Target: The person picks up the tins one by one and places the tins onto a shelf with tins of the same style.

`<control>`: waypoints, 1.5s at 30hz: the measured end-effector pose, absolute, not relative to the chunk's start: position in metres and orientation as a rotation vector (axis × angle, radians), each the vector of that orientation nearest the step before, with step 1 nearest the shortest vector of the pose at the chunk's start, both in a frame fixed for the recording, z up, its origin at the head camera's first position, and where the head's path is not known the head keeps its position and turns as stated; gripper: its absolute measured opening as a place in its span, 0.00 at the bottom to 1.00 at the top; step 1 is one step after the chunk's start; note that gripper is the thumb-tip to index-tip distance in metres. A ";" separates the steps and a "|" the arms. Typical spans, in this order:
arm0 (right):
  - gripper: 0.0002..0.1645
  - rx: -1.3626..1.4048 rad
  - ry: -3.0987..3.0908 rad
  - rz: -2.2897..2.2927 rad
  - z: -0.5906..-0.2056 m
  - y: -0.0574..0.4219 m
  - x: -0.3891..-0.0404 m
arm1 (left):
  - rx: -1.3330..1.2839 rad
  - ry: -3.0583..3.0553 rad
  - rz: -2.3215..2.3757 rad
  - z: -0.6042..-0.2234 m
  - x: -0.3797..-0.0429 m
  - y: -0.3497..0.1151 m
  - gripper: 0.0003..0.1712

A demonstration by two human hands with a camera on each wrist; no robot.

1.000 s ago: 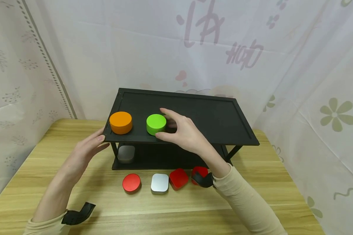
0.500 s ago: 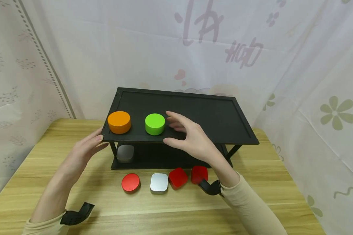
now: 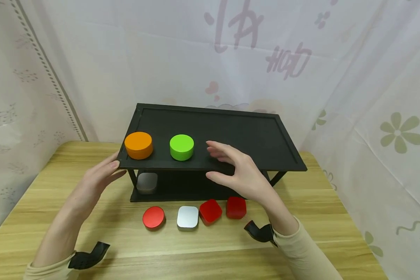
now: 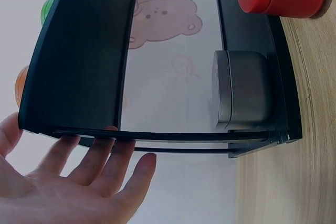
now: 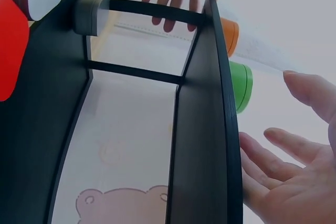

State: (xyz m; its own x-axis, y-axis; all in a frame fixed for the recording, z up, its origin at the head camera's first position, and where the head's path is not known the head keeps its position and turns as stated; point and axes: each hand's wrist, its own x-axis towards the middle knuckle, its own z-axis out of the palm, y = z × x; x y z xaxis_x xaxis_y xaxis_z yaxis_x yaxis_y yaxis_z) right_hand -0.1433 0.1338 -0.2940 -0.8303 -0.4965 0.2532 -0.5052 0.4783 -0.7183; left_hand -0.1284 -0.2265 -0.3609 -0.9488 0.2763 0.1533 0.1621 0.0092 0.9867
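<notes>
My left hand [image 3: 94, 182] holds the left end of a black two-tier shelf [image 3: 210, 128], its thumb at the top board's corner and its other fingers along the side bars. An orange round tin [image 3: 139, 146] stands on the top board near that end, with a green round tin [image 3: 182, 147] to its right. Further right, my right hand [image 3: 243, 175] hovers at the shelf's front edge, fingers spread and apart from the green tin. On the lower board at the left is a grey rounded-square tin [image 4: 244, 90].
In front of the shelf, a red round tin [image 3: 153, 217], a silver rounded-square tin [image 3: 187, 217] and two red rounded-square tins, the left one [image 3: 210, 212] turned askew, lie on the wooden table [image 3: 182, 252]. A patterned white cloth [image 3: 182, 58] hangs behind.
My right hand has let go of the green tin and drawn back to the right and toward me. The left hand stays at the shelf's end.
</notes>
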 end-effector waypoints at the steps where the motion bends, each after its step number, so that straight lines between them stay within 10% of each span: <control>1: 0.37 0.912 -2.695 1.297 -0.294 0.136 -0.142 | 0.474 2.170 2.104 -0.361 -0.129 -0.227 0.26; 45: 0.25 0.650 -2.613 1.329 -0.315 0.215 -0.095 | 0.480 2.173 2.078 -0.360 -0.128 -0.225 0.26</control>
State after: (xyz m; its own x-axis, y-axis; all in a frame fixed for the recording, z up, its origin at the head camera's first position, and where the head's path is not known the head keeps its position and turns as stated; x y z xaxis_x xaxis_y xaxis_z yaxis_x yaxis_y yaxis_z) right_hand -0.0952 0.2148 -0.3151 -0.8972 -0.3134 0.3112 -0.4361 0.5172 -0.7364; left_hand -0.1284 -0.2251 -0.3597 -0.9458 0.2904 0.1456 0.1583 0.0207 0.9872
